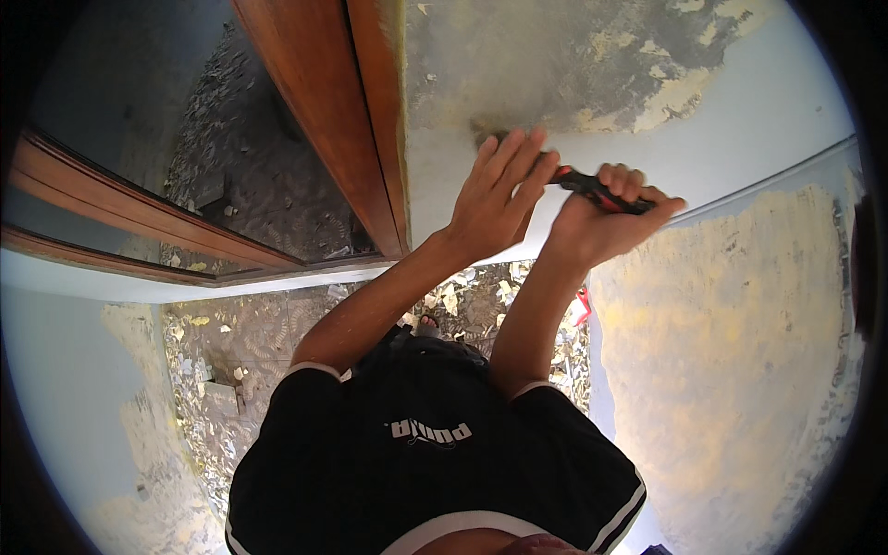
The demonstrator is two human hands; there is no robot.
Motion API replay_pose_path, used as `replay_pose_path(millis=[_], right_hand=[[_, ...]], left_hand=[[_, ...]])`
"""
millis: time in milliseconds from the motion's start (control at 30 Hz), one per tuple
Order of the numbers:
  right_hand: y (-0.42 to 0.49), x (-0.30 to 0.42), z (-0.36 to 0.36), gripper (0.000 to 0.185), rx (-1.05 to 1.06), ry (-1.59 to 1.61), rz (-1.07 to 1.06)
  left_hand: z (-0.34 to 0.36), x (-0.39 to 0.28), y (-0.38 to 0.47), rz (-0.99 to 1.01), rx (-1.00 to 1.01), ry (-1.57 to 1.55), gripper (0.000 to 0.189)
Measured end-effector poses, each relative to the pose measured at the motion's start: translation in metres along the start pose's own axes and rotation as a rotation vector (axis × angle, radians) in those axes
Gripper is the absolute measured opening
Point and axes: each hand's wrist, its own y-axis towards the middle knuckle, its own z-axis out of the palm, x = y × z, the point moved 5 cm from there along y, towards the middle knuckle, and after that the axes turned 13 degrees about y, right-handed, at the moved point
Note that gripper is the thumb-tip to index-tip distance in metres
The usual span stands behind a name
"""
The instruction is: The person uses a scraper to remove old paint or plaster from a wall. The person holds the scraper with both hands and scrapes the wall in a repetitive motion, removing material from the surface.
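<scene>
My right hand point(603, 215) is wrapped around the black-and-red handle of a hand tool point(590, 187). The fingers of my left hand point(496, 198) lie stretched and spread over the tool's front part; whether they grip it or only press on it cannot be told. The tool's far end is blurred and partly hidden, so its kind is unclear. It is at the wall point(458, 159), near the lower edge of a rough grey patch point(555, 62) where paint is gone. Pale paint remains below and right of the patch.
Left of the patch stands a brown wooden frame point(305, 104) with dark, reflective glass point(243, 139). Paint flakes point(451, 298) litter the patterned floor around a sandalled foot point(429, 322). A red object point(581, 307) lies by the right wall point(714, 333), which has a large stripped area. A block point(222, 399) lies at left.
</scene>
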Motion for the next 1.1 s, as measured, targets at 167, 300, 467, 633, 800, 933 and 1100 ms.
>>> replay_pose_path(millis=[167,300,467,633,800,933,1100], right_hand=[[-0.043,0.005,-0.026,0.038,-0.012,-0.042,0.156],[-0.051,0.053,-0.063,0.021,0.366,-0.788,0.149],[-0.054,0.076,-0.068,0.027,0.304,-1.092,0.541],[-0.024,0.078,-0.035,0.028,0.612,-1.508,0.648],[0.001,0.053,-0.026,0.040,0.638,-1.370,0.912],[0.014,0.061,-0.027,0.052,0.696,-1.280,0.976],[0.036,0.058,-0.010,0.055,1.045,-1.421,0.930]], left_hand=[[0.022,-0.004,0.002,-0.053,0.013,0.004,0.056],[0.024,-0.011,0.001,0.098,0.050,-0.139,0.034],[0.030,-0.024,0.009,0.225,0.097,-0.199,0.006],[0.042,-0.030,0.017,0.118,-0.044,-0.179,0.005],[0.053,-0.034,0.013,-0.063,-0.180,-0.126,0.028],[0.069,-0.043,0.002,-0.205,-0.347,0.109,0.039],[0.078,-0.051,0.016,-0.211,-0.469,0.242,0.027]])
